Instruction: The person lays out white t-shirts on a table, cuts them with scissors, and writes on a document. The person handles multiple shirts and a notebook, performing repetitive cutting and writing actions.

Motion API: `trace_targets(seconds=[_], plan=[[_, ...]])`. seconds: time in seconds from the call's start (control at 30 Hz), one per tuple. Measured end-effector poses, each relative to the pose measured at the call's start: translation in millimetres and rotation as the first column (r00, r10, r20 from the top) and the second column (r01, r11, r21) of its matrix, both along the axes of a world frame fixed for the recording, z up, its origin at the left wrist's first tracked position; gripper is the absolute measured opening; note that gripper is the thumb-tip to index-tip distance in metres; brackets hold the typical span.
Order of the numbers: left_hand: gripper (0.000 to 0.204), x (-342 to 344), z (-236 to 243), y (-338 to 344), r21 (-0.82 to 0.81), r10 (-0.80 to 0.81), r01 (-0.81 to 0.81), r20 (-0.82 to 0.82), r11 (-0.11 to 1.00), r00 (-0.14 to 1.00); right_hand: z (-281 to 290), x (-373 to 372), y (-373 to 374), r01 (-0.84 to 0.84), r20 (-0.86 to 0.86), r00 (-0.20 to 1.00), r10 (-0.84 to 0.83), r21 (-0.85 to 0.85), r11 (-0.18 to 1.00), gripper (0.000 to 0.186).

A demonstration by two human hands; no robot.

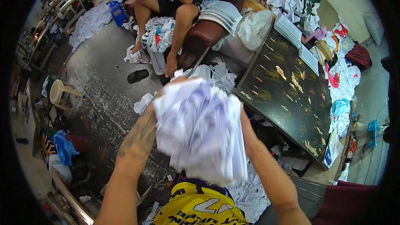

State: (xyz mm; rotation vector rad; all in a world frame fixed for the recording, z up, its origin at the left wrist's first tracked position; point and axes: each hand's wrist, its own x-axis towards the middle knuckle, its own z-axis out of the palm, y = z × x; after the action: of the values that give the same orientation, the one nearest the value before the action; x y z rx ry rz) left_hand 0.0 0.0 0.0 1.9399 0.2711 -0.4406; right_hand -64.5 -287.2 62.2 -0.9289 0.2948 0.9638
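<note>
Holding a thick, motion-blurred bundle of white, lilac-tinged folded cloth (202, 129) in mid-air, in front of a yellow jersey with dark lettering (196, 208) and left of a black, gold-patterned rectangular worktop (291, 116). Probably carrying or squaring the layers; seemingly calling next for even pressure from both sides, to avoid shedding loose pieces. Extending both forearms forward; clamping the left hand (171, 83) on the far left edge, closing the right hand's (248, 132) grip along the right side, largely hiding the fingertips.

The left forearm (136, 146) is tattooed, the shirt (186, 202) yellow.
</note>
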Motion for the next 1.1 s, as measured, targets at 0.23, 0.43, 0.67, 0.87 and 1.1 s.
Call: trace_targets(seconds=[0.23, 0.43, 0.67, 0.87, 1.1], plan=[[0.056, 103, -188, 13, -0.112, 0.057, -0.068, -0.104, 0.991, 0.993, -85, 81, -34, 0.270, 0.098, 0.963, -0.252, -0.277, 0.922, 0.045], [0.047, 22, -233, -7, -0.246, 0.310, -0.325, -0.097, 0.913, 0.946, -94, 92, -13, 0.375, 0.106, 0.921, -0.375, -0.497, 0.783, 0.052], [0.034, -158, -198, -33, -0.284, 0.446, -0.468, -0.143, 0.837, 0.883, -29, 73, -20, 0.247, 0.367, 0.930, -0.006, -0.613, 0.751, 0.022], [0.029, -227, -181, -81, -0.369, 0.510, -0.565, -0.243, 0.738, 0.825, -42, 50, -31, 0.159, 0.352, 0.930, 0.101, -0.636, 0.755, 0.016], [0.034, -227, -182, -77, -0.341, 0.596, -0.672, -0.312, 0.657, 0.740, -29, 33, -33, 0.088, 0.305, 0.942, 0.142, -0.631, 0.771, 0.020]])
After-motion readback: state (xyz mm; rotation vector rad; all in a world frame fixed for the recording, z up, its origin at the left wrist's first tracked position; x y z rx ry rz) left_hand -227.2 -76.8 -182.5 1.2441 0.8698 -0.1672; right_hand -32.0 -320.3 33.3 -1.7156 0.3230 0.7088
